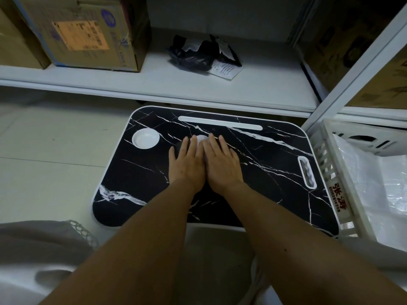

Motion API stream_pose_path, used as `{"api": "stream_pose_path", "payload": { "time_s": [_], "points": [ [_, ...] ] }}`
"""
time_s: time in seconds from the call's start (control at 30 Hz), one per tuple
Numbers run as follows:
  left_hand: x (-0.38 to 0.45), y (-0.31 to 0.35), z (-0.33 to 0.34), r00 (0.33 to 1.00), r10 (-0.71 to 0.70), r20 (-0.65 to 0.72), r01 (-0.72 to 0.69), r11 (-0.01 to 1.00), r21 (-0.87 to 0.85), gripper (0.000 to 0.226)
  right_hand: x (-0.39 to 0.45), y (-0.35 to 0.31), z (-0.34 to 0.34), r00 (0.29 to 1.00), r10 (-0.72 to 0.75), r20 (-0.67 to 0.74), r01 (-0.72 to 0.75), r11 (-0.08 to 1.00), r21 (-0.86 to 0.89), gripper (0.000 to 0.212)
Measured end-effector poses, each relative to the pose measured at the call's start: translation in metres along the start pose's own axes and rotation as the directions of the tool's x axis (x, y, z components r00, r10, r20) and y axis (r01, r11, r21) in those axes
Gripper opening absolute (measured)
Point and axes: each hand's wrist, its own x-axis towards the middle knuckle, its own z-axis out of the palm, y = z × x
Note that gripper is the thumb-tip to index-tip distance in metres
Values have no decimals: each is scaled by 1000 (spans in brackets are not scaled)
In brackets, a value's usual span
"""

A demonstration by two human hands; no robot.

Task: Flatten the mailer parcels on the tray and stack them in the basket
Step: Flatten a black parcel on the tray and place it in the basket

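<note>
Spanning the far side of the view, a white shelf (154,84) carries cardboard boxes (83,31) at its left end and a crumpled black mailer (198,53) near its middle, a white printed slip sticking out toward the right. Below the shelf, on the pale floor, lies the black marble-patterned tray (275,172), its long axis running left to right, with a round white cup recess (145,138) at its far left and a long white slot (220,123) along its far edge. Just beside the tray's right end stands the white basket (330,164), clear plastic showing inside it. Both forearms reach forward to the tray's middle, where the left hand (187,164) and right hand (222,161) lie side by side, touching, fingers straight and close together, pressing flat on a small mailer parcel (201,138). Only a pale rounded bit of it peeks out past the fingertips, so its long axis cannot be told.
</note>
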Motion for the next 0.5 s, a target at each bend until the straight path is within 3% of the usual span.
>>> {"api": "stream_pose_path", "payload": {
  "time_s": [0.1, 0.33, 0.43, 0.5],
  "points": [
    [-2, -6, 7, 992, 10, 129, -20, 997, 76, 61, 3, 10, 4, 990, -2, 138, 5, 1000, -24, 54],
    [16, -9, -4, 957, -64, 284, 40, 995, 91, 56, 25, 18, 0, 933, 65, 353, -48, 997, -56, 54],
    [20, -7, -7, 930, -178, 322, 171, 984, 49, 58, 33, 16, 1, 928, 92, 362, -67, 994, -83, 55],
    [17, -3, -3, 895, -314, 317, 341, 939, -31, 67, 34, 14, 2, 919, 134, 371, -111, 990, -84, 55]
  ]
}}
